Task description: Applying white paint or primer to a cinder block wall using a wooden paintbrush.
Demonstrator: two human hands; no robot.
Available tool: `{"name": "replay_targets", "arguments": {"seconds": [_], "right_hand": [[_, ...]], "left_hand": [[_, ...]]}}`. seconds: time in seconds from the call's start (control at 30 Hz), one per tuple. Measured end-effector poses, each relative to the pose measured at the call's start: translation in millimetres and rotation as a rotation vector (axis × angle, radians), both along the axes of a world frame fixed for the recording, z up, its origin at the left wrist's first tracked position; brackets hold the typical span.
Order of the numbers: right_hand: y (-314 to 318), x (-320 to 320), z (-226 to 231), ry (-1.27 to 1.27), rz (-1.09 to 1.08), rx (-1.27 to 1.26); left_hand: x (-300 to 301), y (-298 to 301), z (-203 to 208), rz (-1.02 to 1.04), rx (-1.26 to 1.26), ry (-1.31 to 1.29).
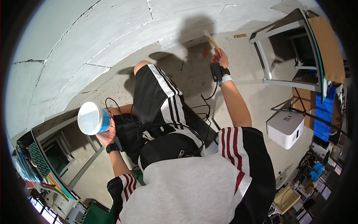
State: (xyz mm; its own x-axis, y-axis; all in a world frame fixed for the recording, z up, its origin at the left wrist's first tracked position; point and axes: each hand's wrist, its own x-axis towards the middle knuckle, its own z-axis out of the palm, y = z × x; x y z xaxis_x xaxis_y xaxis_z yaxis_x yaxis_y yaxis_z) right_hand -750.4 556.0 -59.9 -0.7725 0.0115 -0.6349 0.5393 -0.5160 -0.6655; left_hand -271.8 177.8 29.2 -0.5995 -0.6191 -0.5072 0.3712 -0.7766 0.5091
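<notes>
Out to the left, my left hand is wrapped round a round white tub with a blue label. The tub's pale top faces up; whether a lid is on it I cannot tell. My right hand reaches forward and grips a brush by its tan handle. Its whitish tip points away from me, toward the foot of the white block wall, apart from it as far as I can see. Dark devices are strapped on both wrists.
A metal-framed table stands at the right, with a white box-shaped device and blue bins nearer. Another framed table is at the left. Black cables run across my lap. A small yellow level lies by the wall.
</notes>
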Motion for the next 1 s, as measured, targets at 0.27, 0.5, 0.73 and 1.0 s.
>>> {"name": "replay_targets", "arguments": {"seconds": [0.27, 0.5, 0.73, 1.0], "right_hand": [[1, -27, -40, -0.032, -0.15, -0.265], [-10, -30, -37, -0.083, -0.37, -0.535], [-11, -34, -47, -0.065, -0.339, -0.514], [-52, 7, -25, -0.175, -0.206, -0.456]], "left_hand": [[30, -12, -5, 0.191, 0.017, 0.047], [47, -3, 13, 0.246, -0.016, -0.076], [36, -2, 10, 0.211, -0.032, -0.009], [28, 1, 11, 0.236, -0.095, -0.072]]}}
